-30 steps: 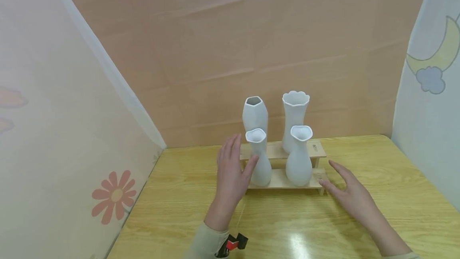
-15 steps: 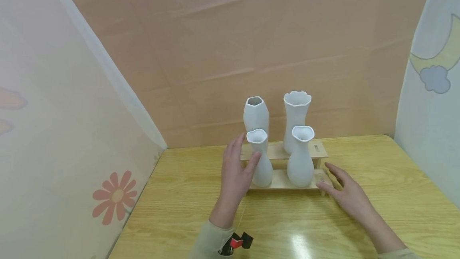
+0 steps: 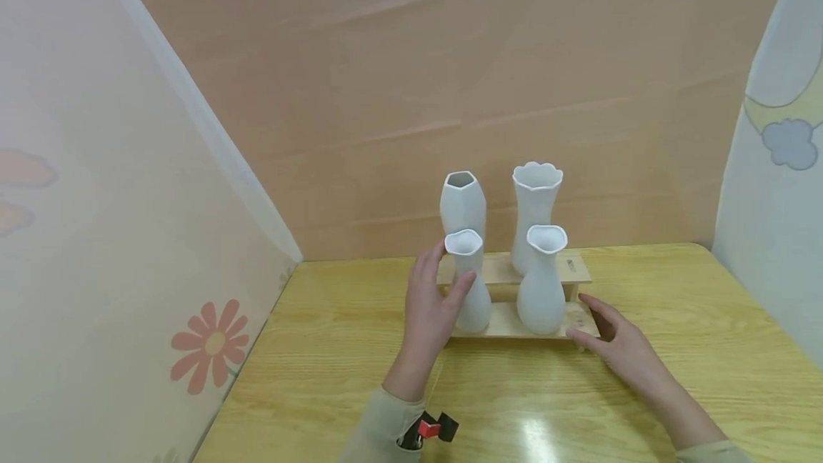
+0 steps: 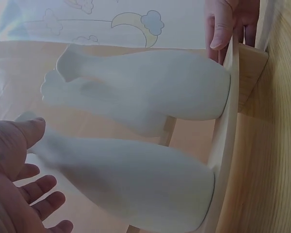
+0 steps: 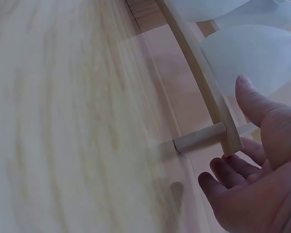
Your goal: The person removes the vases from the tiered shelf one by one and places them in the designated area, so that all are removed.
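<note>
Two white vases stand on the lower step of a light wooden stand point(image 3: 504, 327). My left hand point(image 3: 429, 313) is beside the front left vase point(image 3: 474, 299), thumb in front of its neck and fingers behind on the left. In the left wrist view its fingers point(image 4: 43, 184) are spread loosely next to the neck. The front right vase point(image 3: 541, 295) stands apart from both hands. My right hand point(image 3: 620, 345) is at the lower step's right end; in the right wrist view fingertips touch the board's end point(image 5: 231, 144), while the thumb point(image 5: 252, 99) is raised off it.
On the upper step behind stand a faceted white vase point(image 3: 463, 207) and a scallop-rimmed white vase point(image 3: 532, 213). The wooden table point(image 3: 334, 334) extends around the stand. Behind it hangs a brown backdrop point(image 3: 386, 127), with patterned panels at left and right.
My right hand has come left onto the lower step's right end. My left hand has shifted slightly right beside the front left vase. The head view has turned a little.
</note>
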`<state>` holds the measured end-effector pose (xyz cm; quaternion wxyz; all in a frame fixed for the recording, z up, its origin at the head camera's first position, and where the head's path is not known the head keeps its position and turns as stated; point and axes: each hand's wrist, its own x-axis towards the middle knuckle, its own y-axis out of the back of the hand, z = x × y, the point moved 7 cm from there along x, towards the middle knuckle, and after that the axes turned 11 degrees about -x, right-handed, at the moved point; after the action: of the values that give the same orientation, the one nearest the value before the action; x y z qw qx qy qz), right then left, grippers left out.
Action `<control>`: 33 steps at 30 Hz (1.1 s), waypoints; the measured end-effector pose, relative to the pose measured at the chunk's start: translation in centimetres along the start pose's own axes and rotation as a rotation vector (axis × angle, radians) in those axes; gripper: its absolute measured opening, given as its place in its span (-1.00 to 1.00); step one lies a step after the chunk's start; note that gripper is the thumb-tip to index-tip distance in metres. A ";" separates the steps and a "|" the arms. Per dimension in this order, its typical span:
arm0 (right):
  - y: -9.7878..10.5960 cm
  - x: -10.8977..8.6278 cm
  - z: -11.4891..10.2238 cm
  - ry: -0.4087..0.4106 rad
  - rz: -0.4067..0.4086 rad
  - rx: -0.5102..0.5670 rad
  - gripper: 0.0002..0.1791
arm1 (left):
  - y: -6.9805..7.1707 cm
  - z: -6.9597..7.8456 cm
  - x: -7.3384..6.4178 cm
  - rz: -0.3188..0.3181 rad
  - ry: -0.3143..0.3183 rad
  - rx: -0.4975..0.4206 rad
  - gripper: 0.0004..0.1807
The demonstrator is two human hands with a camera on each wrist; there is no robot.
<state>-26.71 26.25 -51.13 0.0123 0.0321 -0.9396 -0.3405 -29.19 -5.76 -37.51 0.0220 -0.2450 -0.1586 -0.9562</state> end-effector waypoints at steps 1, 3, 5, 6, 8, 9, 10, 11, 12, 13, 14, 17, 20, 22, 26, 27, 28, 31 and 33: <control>-0.1 0.0 0.0 0.007 -0.006 0.007 0.06 | 0.0 -0.1 0.0 -0.001 0.005 -0.005 -0.26; -0.2 -0.1 0.0 0.019 -0.019 0.014 0.05 | -0.1 -0.3 -0.1 -0.003 0.015 -0.021 -0.26; -0.4 -0.1 0.1 0.022 -0.033 0.017 0.04 | -0.1 -0.4 -0.1 -0.001 0.016 -0.034 -0.27; -0.5 -0.1 0.1 0.029 -0.039 0.028 0.03 | -0.1 -0.5 -0.1 0.000 0.018 -0.042 -0.27; -0.7 -0.1 0.2 0.035 -0.049 0.038 0.03 | -0.1 -0.6 -0.1 0.001 0.019 -0.054 -0.28; -0.8 -0.1 0.3 0.038 -0.051 0.036 0.03 | -0.2 -0.7 -0.2 0.001 0.020 -0.056 -0.28; -0.9 -0.1 0.4 0.041 -0.053 0.048 0.03 | -0.2 -0.8 -0.2 0.001 0.022 -0.057 -0.28; -0.9 -0.1 0.4 0.043 -0.056 0.057 0.02 | -0.2 -0.8 -0.1 0.000 0.025 -0.057 -0.28; -1.0 0.0 0.6 0.042 -0.061 0.067 0.02 | -0.3 -0.9 -0.1 0.000 0.026 -0.057 -0.28; -1.0 0.0 0.6 0.041 -0.063 0.080 0.02 | -0.3 -0.9 -0.1 -0.001 0.026 -0.056 -0.28; -1.0 0.0 0.7 0.041 -0.064 0.091 0.02 | -0.3 -0.9 -0.1 -0.001 0.027 -0.055 -0.29; -1.1 0.1 1.0 0.038 -0.068 0.124 0.02 | -0.4 -1.0 -0.1 0.001 0.032 -0.051 -0.30; -1.1 0.2 1.1 0.044 -0.068 0.156 0.02 | -0.4 -1.0 -0.1 0.004 0.034 -0.047 -0.31; -1.1 0.2 1.2 0.049 -0.069 0.182 0.02 | -0.4 -1.0 -0.1 0.008 0.031 -0.046 -0.32; -1.2 0.2 1.3 0.050 -0.063 0.203 0.02 | -0.5 -1.0 0.0 0.013 0.022 -0.048 -0.35; -1.2 0.2 1.4 0.049 -0.059 0.204 0.01 | -0.5 -1.0 0.0 0.012 0.020 -0.049 -0.35; -1.2 0.1 1.4 0.048 -0.057 0.202 0.01 | -0.6 -1.0 0.0 0.010 0.017 -0.052 -0.36; -1.2 0.1 1.6 0.042 -0.050 0.202 0.01 | -0.6 -0.9 0.0 0.006 0.011 -0.050 -0.36; -1.3 0.0 1.6 0.039 -0.049 0.208 0.01 | -0.6 -0.9 -0.1 0.007 0.004 -0.046 -0.36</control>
<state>-26.74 26.33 -53.19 0.0190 0.0630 -0.9684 -0.2407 -29.63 -5.47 -38.46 0.0200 -0.2439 -0.1357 -0.9600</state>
